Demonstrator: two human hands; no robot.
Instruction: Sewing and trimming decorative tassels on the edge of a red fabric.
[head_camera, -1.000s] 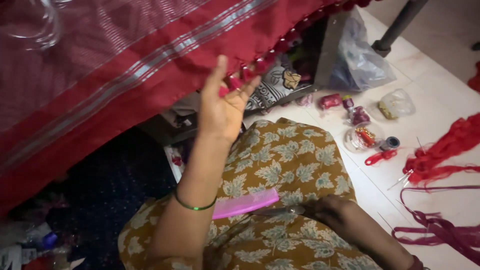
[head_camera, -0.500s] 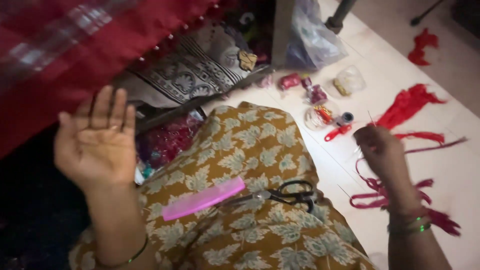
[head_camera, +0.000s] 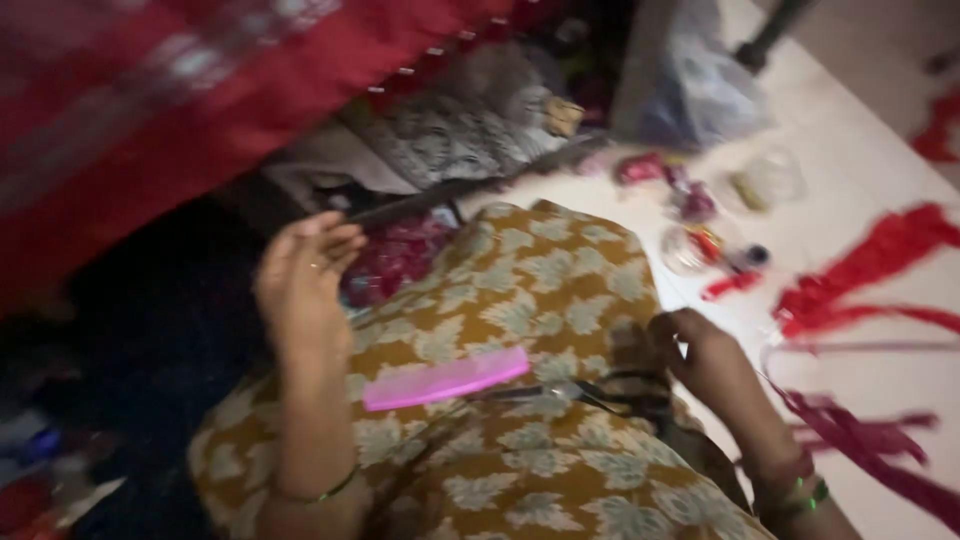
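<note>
Black-handled steel scissors (head_camera: 610, 392) rested on mustard floral fabric (head_camera: 520, 300) beside flat pink plastic comb (head_camera: 447, 379), within reach. Right hand (head_camera: 705, 355) touching handles, grip unclear; left hand (head_camera: 300, 280) raised, loosely curled, empty.

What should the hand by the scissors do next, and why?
Probably close the right hand around the black-handled metal scissors. Its fingers sit at the handles on the mustard floral cloth, but a firm grip isn't clear in the blur. The left hand is raised, empty.

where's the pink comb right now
The pink comb lies on the person's lap in the head view, between the raised left hand and the scissors beside the right hand.
</note>
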